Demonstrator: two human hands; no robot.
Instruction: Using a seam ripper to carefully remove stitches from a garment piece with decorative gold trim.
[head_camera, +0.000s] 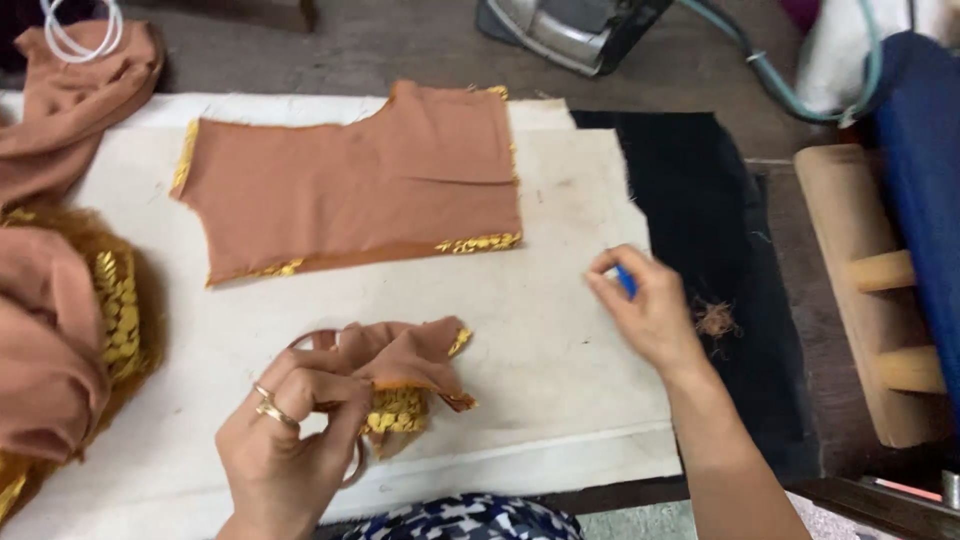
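The left hand (290, 440) pinches a small brown sequin-edged fabric piece (405, 375) — light, limp, likely best gripped at its hem — while the right hand (645, 310) nips a blue chalk (626, 281).

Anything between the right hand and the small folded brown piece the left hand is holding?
Nothing visible. Only bare white pad lies between the right hand, which pinches a small blue object, and the folded brown piece gripped by the left hand. The large flat brown panel sits farther back, out of that line.
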